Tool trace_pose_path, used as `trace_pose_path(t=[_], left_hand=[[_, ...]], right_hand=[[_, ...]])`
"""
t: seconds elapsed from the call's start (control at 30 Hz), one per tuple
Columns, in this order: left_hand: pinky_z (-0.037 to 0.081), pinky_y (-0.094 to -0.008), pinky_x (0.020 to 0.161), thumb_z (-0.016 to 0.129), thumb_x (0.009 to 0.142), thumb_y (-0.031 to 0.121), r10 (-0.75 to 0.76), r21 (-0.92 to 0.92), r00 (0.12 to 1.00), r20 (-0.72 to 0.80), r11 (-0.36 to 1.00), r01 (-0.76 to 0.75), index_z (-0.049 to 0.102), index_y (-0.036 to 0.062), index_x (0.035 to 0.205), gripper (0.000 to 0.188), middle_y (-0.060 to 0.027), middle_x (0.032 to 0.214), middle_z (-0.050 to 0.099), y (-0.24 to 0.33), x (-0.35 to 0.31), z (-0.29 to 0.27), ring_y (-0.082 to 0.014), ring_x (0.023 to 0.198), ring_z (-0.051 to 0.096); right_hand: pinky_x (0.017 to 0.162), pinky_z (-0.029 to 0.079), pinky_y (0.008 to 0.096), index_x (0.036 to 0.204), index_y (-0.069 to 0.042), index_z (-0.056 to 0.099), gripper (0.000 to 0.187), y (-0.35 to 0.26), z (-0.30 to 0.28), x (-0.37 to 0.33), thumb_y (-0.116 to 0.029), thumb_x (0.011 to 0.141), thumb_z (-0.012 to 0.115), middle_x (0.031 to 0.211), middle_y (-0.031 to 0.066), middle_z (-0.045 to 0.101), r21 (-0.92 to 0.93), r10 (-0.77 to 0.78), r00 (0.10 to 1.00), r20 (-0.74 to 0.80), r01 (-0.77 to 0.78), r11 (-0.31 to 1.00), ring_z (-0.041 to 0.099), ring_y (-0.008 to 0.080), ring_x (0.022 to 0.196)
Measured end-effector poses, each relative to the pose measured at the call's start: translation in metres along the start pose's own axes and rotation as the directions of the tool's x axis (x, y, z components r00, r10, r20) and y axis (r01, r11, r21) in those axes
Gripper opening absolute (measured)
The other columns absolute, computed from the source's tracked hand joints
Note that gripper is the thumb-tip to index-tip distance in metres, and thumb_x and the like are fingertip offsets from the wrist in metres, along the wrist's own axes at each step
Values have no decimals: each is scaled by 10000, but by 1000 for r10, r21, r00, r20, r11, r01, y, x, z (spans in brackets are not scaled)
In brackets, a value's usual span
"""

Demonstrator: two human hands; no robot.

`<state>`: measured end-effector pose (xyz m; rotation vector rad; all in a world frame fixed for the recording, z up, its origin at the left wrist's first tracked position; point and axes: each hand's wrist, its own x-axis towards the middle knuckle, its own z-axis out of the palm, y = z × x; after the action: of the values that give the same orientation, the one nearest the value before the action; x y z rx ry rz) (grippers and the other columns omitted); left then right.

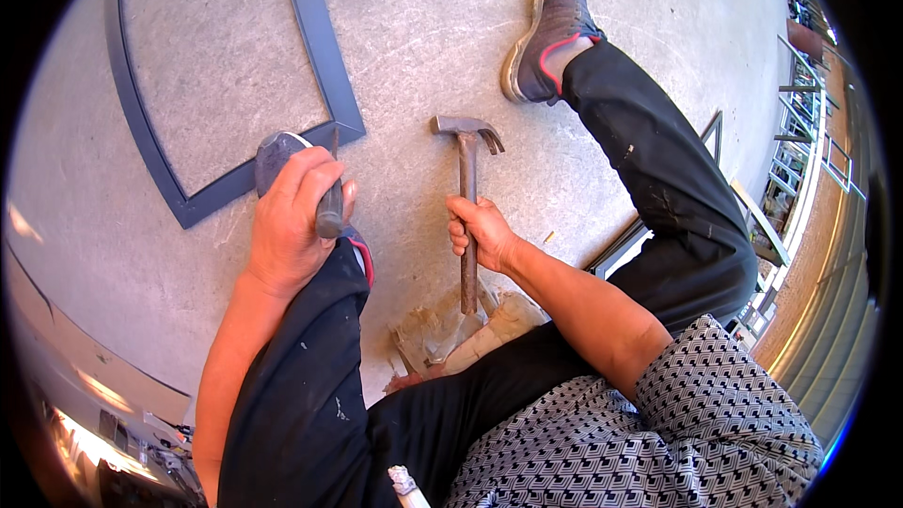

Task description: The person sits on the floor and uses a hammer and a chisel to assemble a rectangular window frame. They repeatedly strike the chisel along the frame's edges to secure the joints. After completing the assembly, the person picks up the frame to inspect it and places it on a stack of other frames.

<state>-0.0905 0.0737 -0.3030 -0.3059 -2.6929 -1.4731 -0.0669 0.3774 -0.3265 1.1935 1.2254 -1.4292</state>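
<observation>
My left hand (pixel 293 212) is closed around a chisel-like tool (pixel 329 212) with a dark, round-ended handle. Its narrow shaft points away from me, toward the near right corner of a dark grey metal frame (pixel 315 28) lying on the floor. Whether the tip touches the frame, I cannot tell. In my right hand (pixel 482 230) is a claw hammer (pixel 468 165), gripped around the middle of its brown handle. The hammer's head points away from me, claw to the right, apart from the frame and the tool.
My left shoe (pixel 273 158) is by the frame's near edge; my right shoe (pixel 550 33) stands farther out on the concrete floor (pixel 423 47). Worn, pale material (pixel 442 334) lies between my legs. Metal frames (pixel 795 146) stand at the right. A cigarette (pixel 406 484) shows at the lower edge.
</observation>
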Motion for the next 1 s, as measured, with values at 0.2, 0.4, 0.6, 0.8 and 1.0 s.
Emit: trace_pose_path(t=[0.2, 0.4, 0.6, 0.8, 1.0], left_hand=[[564, -391, 793, 763, 921, 46, -8, -19, 1000, -11, 1000, 8, 634, 33, 1111, 230, -156, 1114, 657, 1, 3, -1, -346, 942, 692], [560, -379, 828, 748, 948, 91, -56, -84, 998, -18, 995, 54, 639, 22, 1089, 192, -160, 1084, 681, 4, 12, 1, -343, 969, 695], [555, -389, 863, 735, 961, 115, -87, -101, 996, -25, 991, 84, 639, 23, 1080, 178, -153, 1059, 698, -1, 23, -2, -349, 981, 696], [543, -423, 827, 754, 882, 65, -76, -131, 997, 14, 988, 77, 593, 48, 1105, 276, -146, 1037, 674, -3, 26, 1, -371, 981, 665], [526, -445, 815, 747, 810, 22, -45, -140, 999, 8, 989, 46, 570, 63, 1093, 336, -133, 1010, 649, -5, 27, 3, -379, 993, 644]], right_hand=[[469, 386, 298, 853, -160, 472, 296, -7, 12, -12, -308, 1002, 680, 625, -21, 462, -49, -56, 993, -101, 51, 997, 429, 110, 496], [440, 362, 273, 827, -132, 517, 310, -13, 30, -35, -313, 1040, 650, 594, -46, 474, -493, -523, 842, -132, 402, 772, 424, 66, 462], [638, 531, 319, 1005, -39, 685, 116, -44, 60, -99, -108, 941, 752, 732, 42, 667, -675, -722, 685, 92, 576, 460, 668, 150, 655], [691, 554, 341, 1114, -18, 714, 270, -65, 54, -150, -33, 857, 796, 900, 129, 691, -686, -704, 463, 538, 726, -46, 722, 289, 737], [683, 556, 383, 1139, -11, 682, 252, -65, 53, -165, -143, 936, 751, 895, 163, 696, -828, -612, 610, 503, 544, -138, 716, 343, 746]])
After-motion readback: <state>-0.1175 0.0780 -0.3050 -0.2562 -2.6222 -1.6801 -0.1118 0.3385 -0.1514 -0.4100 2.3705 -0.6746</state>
